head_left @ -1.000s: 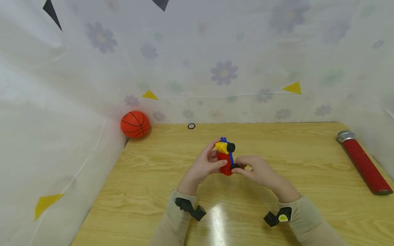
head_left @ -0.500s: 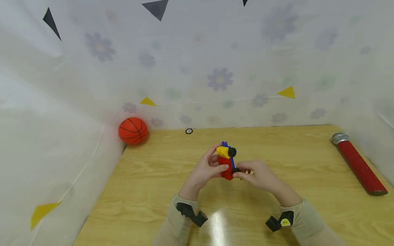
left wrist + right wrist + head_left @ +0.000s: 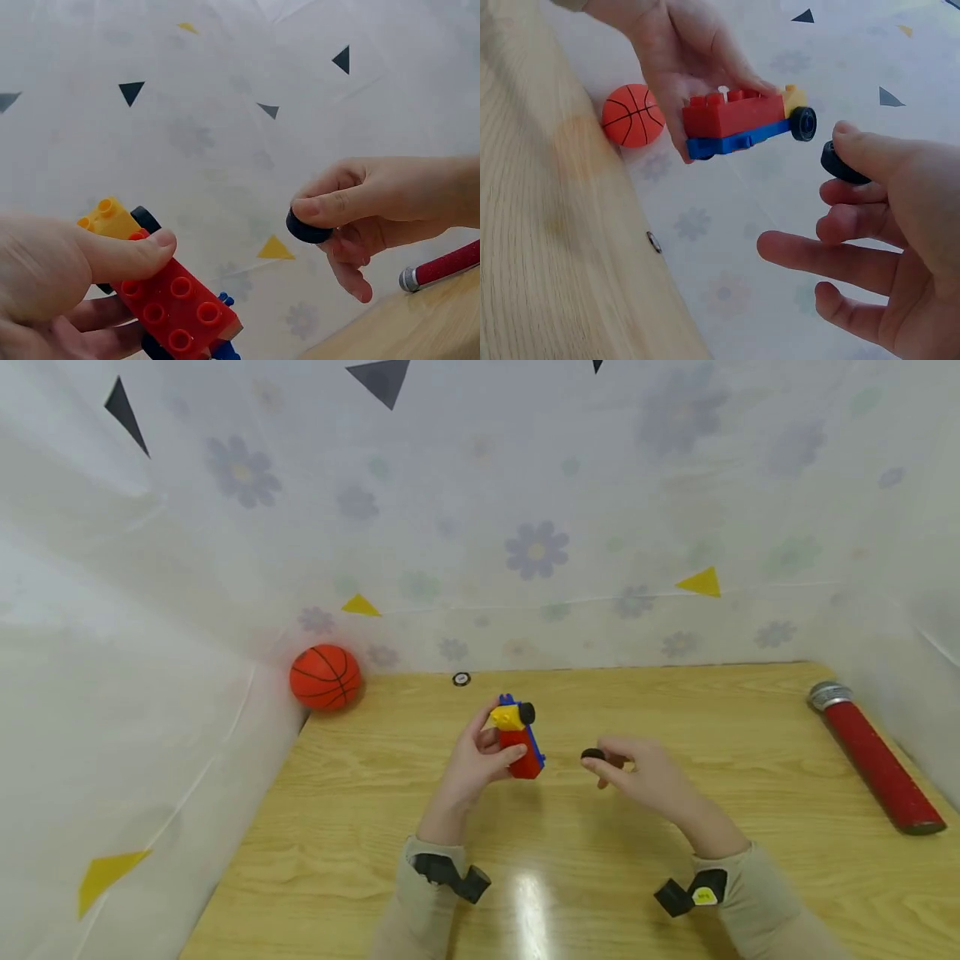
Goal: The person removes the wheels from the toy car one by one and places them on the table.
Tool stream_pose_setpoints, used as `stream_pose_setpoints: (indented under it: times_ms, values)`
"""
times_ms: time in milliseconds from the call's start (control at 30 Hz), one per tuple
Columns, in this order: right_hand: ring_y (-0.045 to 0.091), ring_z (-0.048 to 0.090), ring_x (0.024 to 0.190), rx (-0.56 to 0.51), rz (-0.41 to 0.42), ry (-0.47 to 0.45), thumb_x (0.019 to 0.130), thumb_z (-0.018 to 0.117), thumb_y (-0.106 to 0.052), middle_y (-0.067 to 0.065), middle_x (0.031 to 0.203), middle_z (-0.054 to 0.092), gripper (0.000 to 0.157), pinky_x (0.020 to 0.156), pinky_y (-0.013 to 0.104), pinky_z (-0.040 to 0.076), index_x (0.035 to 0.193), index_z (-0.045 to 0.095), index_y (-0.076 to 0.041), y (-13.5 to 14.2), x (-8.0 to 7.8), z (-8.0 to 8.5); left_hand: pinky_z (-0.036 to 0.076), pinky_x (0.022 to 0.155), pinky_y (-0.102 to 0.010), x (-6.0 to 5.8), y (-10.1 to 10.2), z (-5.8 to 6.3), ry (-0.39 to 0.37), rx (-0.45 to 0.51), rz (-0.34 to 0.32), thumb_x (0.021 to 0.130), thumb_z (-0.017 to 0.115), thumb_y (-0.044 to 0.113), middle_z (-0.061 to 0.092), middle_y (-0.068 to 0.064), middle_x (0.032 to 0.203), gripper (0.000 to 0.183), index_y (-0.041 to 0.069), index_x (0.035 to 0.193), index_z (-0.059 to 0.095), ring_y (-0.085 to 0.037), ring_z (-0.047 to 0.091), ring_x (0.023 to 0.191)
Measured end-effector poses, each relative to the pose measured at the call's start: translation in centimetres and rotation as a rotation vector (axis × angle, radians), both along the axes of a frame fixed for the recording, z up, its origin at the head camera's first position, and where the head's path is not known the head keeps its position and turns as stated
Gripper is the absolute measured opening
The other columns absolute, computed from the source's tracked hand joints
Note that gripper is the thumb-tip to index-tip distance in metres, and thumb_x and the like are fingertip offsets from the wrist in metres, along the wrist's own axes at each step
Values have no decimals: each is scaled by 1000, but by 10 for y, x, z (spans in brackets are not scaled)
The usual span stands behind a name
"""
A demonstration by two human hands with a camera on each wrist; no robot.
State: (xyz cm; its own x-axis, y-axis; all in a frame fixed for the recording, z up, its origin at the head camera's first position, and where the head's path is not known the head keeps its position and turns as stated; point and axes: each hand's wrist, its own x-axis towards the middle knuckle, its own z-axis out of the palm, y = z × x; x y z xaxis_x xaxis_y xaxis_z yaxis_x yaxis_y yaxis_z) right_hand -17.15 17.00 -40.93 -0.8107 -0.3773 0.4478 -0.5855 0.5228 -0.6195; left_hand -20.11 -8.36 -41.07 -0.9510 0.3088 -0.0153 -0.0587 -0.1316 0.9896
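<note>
Head: toy car point(image 3: 517, 739) above table point(image 3: 337, 827), left of and apart from loose wheel point(image 3: 592, 753). Left wrist: left hand point(image 3: 60, 277) curled round car, thumb across its red top, presumably steadying it. Right wrist: right hand point(image 3: 922, 202) pinches wheel between thumb and finger, others parted; likely because it's small.

Head view: bright, diffuse light; elongated glare streak on the bench point(image 3: 337, 827), bottom centre; shadows faint, soft-edged. Wall point(image 3: 450, 552) print looks washed out. Wrist views dimmer, greyer, slightly soft. Right wrist: orange tint on bench beside ball point(image 3: 633, 115).
</note>
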Motion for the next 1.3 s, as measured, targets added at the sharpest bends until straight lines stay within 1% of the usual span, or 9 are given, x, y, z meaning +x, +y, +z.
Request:
stream_pose_setpoints:
  times_ms: [33,200,333,467,633,867,967,1167,1300]
  values:
    - [1,47,51,12,-6,-20,91,71,-13,-11,62,62,28,44,18,31,70,54,-21,2,0,2,57,86,-53,0,-2,2,-13,18,-7,91,67,-3,53,-26,140,81,26,156,28,-38,59,124]
    - [1,41,50,56,-8,-77,95,66,-18,-8,66,65,18,45,19,28,79,59,-22,5,-2,10,57,88,-51,3,-4,12,-12,4,-62,93,66,-1,49,-24,145,82,27,158,24,-39,55,129]
    - [-1,48,56,62,-8,-99,98,61,-16,-9,68,65,13,49,21,29,85,62,-19,7,-3,11,57,89,-51,6,-4,14,-26,2,-73,93,65,-1,49,-24,146,82,26,158,23,-40,54,130]
    - [1,55,63,69,-16,-111,100,58,-15,-9,69,65,13,50,23,30,89,64,-16,8,-6,11,57,88,-51,4,-5,13,-21,-2,-68,93,64,-2,50,-24,145,82,27,158,24,-40,54,130]
    - [8,65,66,60,-32,-122,97,63,-17,-7,70,68,7,53,23,34,92,68,-15,9,-12,9,57,89,-52,4,-6,13,-17,-2,-71,93,64,-1,49,-24,146,82,28,158,24,-40,53,130]
    - [3,66,67,40,-64,-178,92,71,-18,-4,74,71,4,64,25,50,92,69,-15,10,-23,0,57,89,-52,6,-8,14,-22,8,-73,93,65,-1,49,-23,146,83,28,158,23,-39,53,131]
    - [6,66,70,42,-80,-197,90,73,-18,-4,79,72,6,66,25,54,93,69,-16,11,-29,-4,57,88,-51,5,-8,14,-13,9,-68,93,65,-1,49,-23,145,83,29,158,23,-39,54,130]
    - [14,66,80,69,-128,-190,86,78,-18,-1,85,71,11,68,25,55,91,69,-14,14,-38,-13,57,89,-51,6,-10,15,-12,13,-72,93,65,-1,49,-24,146,83,27,158,22,-39,53,131]
    - [16,66,80,74,-142,-197,85,79,-18,1,86,71,12,68,26,55,90,68,-13,16,-43,-19,57,89,-52,6,-10,15,-26,22,-71,93,64,-2,49,-24,146,82,27,158,23,-40,53,131]
